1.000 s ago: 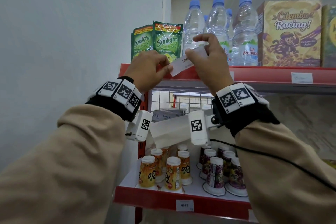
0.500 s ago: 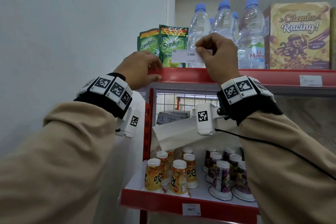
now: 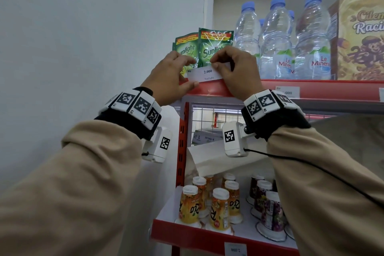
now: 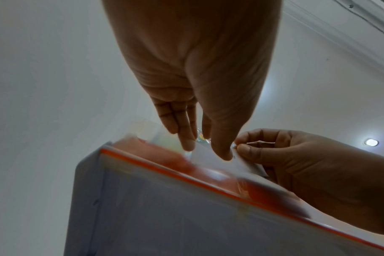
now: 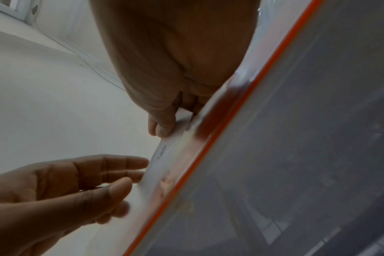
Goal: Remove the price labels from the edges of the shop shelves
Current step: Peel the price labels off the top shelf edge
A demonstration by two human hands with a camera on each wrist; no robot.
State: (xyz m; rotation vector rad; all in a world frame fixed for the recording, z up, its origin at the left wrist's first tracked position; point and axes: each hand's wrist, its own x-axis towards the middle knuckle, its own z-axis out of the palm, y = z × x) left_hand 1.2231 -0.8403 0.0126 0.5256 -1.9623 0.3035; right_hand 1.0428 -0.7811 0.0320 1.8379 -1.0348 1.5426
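Note:
A white price label printed "2.000 Sunlight" stands level just above the left end of the red top shelf edge, in front of green Sunlight pouches. My right hand pinches the label's right upper corner between thumb and forefinger. My left hand is at the label's left end, its thumb on the red edge below and straight fingers behind. From the left wrist, the left hand touches the label beside the right hand. The right wrist view shows the right hand gripping the label.
Water bottles and a cereal box fill the top shelf. Another label sits on the same edge to the right. The lower shelf holds several drink cups, with a label on its edge. A white wall is at left.
My left hand has come up off the shelf edge to the label's left end. The right hand keeps its pinch, and the label, tilted a second ago, is level.

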